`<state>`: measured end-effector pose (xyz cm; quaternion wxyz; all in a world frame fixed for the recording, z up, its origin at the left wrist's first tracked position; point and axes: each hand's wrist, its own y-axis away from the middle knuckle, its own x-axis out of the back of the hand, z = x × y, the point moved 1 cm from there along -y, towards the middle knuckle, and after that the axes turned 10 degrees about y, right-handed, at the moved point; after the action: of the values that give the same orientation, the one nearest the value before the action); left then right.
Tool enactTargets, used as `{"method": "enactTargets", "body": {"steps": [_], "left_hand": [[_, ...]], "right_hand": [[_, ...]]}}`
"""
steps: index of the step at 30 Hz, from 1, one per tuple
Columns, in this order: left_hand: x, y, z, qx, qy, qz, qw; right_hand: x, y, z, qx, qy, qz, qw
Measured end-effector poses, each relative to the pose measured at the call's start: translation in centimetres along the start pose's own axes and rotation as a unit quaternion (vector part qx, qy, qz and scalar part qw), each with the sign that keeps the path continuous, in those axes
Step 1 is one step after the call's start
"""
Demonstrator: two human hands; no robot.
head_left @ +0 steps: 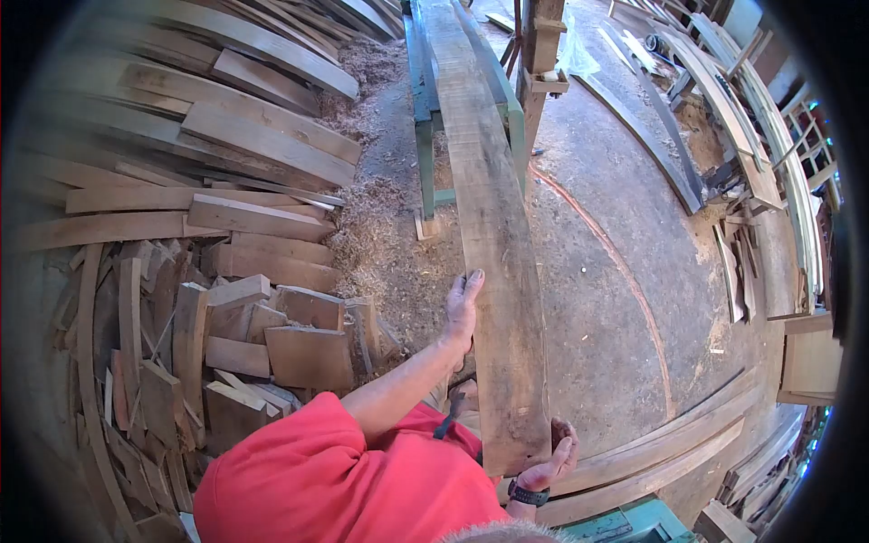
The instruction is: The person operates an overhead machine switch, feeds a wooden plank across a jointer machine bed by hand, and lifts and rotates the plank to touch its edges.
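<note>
A long, rough wooden board (pixel 504 262) stretches from my body toward the top of the view, dark stains marking its near half. Its far end lies on the green machine stand (pixel 424 136). My left hand (pixel 463 312) grips the board's left edge, thumb on top and fingers hidden beneath. At the near end, my right hand (pixel 557 460) holds the right corner, its fingers curled against the edge. A dark watch (pixel 528 493) is on that wrist.
Stacked planks (pixel 272 136) and short offcuts (pixel 235 353) fill the left side. Wood shavings (pixel 371 235) cover the floor beside them. An orange-brown hose or cord (pixel 615 258) curves across the concrete. Long boards (pixel 652 443) lie at lower right, near a teal frame (pixel 625 525).
</note>
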<state>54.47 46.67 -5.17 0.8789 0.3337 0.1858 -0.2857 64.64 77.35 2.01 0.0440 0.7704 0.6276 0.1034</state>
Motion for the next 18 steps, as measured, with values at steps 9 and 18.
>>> {"method": "enactTargets", "body": {"steps": [9, 18], "left_hand": [[-0.5, -1.9, 0.7, 0.002, 0.032, -0.019, 0.999], [-2.6, -3.1, 3.7, -0.168, -0.015, -0.047, 0.984]], "right_hand": [[-1.2, -0.9, 0.3, 0.011, 0.045, 0.012, 0.999], [-5.6, -2.7, -1.2, 0.017, 0.059, -0.009, 0.998]]}}
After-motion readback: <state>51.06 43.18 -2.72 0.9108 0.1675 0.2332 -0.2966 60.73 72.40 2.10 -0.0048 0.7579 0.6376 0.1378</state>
